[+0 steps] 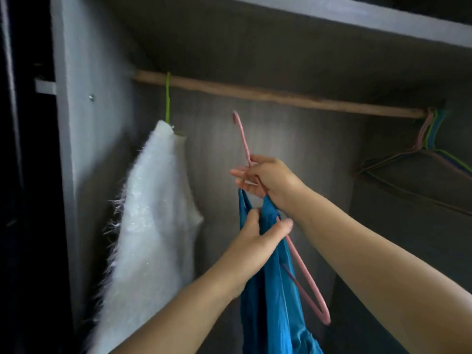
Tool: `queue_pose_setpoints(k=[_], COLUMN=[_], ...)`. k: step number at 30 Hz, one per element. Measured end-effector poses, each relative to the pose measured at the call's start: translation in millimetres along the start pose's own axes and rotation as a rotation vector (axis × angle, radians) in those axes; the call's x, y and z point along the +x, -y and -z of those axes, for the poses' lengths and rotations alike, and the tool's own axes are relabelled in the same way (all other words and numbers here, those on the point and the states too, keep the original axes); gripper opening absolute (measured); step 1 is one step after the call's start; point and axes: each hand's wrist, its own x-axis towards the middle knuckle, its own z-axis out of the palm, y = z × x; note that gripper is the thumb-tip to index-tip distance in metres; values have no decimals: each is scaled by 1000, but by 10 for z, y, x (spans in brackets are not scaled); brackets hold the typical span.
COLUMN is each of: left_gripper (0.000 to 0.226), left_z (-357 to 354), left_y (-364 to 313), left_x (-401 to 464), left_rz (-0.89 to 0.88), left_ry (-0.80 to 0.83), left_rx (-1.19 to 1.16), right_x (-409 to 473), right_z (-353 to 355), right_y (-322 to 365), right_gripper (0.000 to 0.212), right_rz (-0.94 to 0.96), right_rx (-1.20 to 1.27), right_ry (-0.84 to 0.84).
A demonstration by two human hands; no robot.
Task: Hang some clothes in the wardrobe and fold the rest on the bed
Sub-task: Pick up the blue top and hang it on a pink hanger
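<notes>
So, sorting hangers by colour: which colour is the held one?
Pink hanger, clearest in the head view.

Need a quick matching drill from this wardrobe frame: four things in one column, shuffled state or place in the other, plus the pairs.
Things
1. white fuzzy garment
2. pink hanger
3. blue garment
4. spare hangers

States
A. bunched at the rail's right end
B. gripped by the left hand
C. hangs on a green hanger at the rail's left
D. neck held in the right hand, hook below the rail

Pairs: 1-C, 2-D, 3-B, 4-A
</notes>
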Motion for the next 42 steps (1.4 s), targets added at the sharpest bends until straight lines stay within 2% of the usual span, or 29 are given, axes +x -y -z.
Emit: queue_pose_setpoints(k=[3, 5, 9, 11, 13, 17, 21, 22, 26, 28, 31, 34, 37, 42], left_gripper=[39, 40, 28, 27, 29, 35, 35, 35, 33, 41, 58, 50, 48, 48], left_z=[125, 211, 446, 596, 728, 974, 1197, 1244, 1295, 1230, 1045, 735, 324, -534], left_y=[-289, -440, -674, -737, -746, -533, -398, -403, -426, -467, -537, -567, -359, 341], left_x=[36, 143, 475, 662, 794, 778, 665, 653, 546, 450, 304, 216, 284, 398], left_rz=[-4, -44, -86, -74, -64, -54, -18, -2, -30, -106, -296, -509, -469, -249], left_ry=[-63, -159, -366, -415, -476, -567, -579, -582, -552, -527, -514, -456, -293, 3], left_rx=[64, 86, 72, 115, 155, 295, 407, 435, 495, 590, 865, 1063, 979, 869], right_x=[87, 194, 504, 662, 790, 899, 917, 903, 838, 787, 667, 423, 81, -851], right_z=[-248, -402, -625, -715, -780, -885, -996, -1016, -981, -845, -462, 19, 589, 1604], right_y=[180, 327, 562, 596, 529, 138, -112, -120, -157, -184, -261, -371, -516, -764], right_gripper=[53, 55, 56, 50, 32, 13, 8, 15, 33, 41, 51, 54, 54, 54], right_rz=[76, 119, 170, 172, 173, 170, 267, 294, 340, 299, 235, 240, 193, 22], right_rx=[-3, -14, -116, -189, -280, -723, -715, -758, -833, -835, -944, -1103, -1277, -1433], right_ry=[66, 98, 106, 95, 83, 102, 101, 100, 109, 89, 20, -71, -196, -372])
